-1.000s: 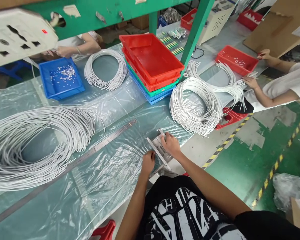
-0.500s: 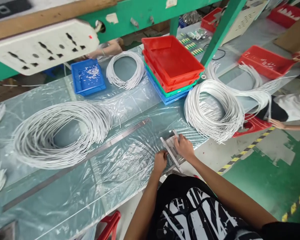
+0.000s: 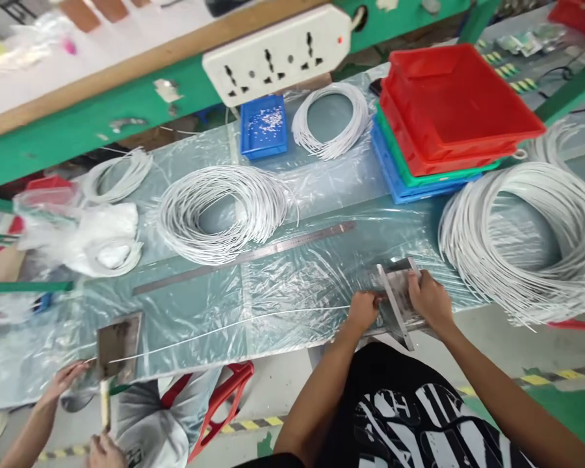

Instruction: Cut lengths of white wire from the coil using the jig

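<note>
A small metal jig [image 3: 396, 294] sits at the near edge of the plastic-covered table [image 3: 283, 305]. My right hand [image 3: 429, 300] rests on its right side with fingers curled over it. My left hand [image 3: 363, 311] is closed at its left edge, pinching a thin white wire [image 3: 234, 325]. The wire stretches left across the table to a second metal plate [image 3: 118, 344], where another person's hands [image 3: 61, 383] are at work.
A long steel ruler [image 3: 246, 257] lies across the table. White cable coils sit at centre [image 3: 221, 211], at right [image 3: 521, 240] and at the back [image 3: 332, 120]. Stacked red, green and blue trays [image 3: 448, 117], a blue bin [image 3: 263, 127] and a power strip [image 3: 277, 55] stand behind.
The view has swung left, so a co-worker at a second plate and more coils now show. My hands stay on the jig. A taut wire now shows between the two plates.
</note>
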Tool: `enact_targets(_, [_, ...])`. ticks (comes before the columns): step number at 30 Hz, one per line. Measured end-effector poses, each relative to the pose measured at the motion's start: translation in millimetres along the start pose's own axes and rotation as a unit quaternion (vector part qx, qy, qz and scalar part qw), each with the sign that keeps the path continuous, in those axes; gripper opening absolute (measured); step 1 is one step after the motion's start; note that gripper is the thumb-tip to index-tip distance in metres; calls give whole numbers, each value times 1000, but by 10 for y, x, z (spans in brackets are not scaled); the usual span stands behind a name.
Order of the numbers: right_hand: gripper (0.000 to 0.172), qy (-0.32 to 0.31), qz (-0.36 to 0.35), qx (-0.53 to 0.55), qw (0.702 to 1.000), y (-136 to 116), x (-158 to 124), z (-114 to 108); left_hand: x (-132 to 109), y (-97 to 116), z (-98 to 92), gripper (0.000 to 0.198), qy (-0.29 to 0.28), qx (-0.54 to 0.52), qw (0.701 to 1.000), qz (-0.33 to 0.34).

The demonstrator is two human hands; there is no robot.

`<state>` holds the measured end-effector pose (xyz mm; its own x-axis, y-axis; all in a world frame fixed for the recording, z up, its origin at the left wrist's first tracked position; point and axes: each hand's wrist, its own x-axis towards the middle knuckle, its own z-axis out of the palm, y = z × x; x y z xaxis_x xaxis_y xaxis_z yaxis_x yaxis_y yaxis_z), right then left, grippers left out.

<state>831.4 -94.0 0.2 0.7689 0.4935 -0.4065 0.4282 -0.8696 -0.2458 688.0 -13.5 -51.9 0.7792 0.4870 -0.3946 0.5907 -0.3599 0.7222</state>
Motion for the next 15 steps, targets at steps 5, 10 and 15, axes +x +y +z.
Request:
enact_targets(5, [60, 96, -70, 100, 988, 182, -25, 81, -248, 126, -192, 20, 36, -26, 999, 1])
enact_targets(10, [59, 118, -344, 237, 901, -231, -608, 75, -866, 731, -814, 21, 231, -328, 914, 56])
enact_targets(15, [40, -339, -501, 289, 742, -1274, -1359, -221, -2141, 900, -2003, 23, 420, -464, 772, 109])
